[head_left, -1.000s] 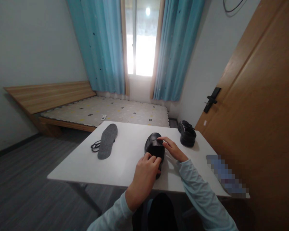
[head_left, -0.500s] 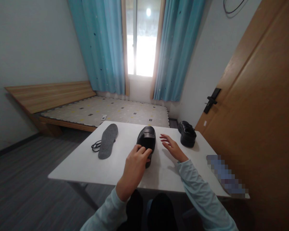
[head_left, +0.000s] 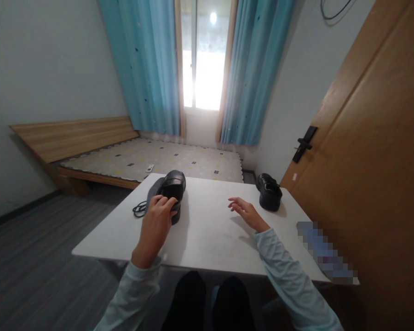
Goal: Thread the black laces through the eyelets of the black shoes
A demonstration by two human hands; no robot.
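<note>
Shoe (head_left: 176, 185) in left hand (head_left: 158, 219); right hand (head_left: 246, 213) above table (head_left: 210, 230).

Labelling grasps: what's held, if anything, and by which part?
Left hand holds a black shoe by its opening's rim, toward the heel. Right hand holds nothing.

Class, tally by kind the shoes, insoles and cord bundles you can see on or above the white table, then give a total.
Held shoe and resting shoe: 2
Grey insole, partly hidden: 1
Black cord bundle: 1
Total: 4
</note>
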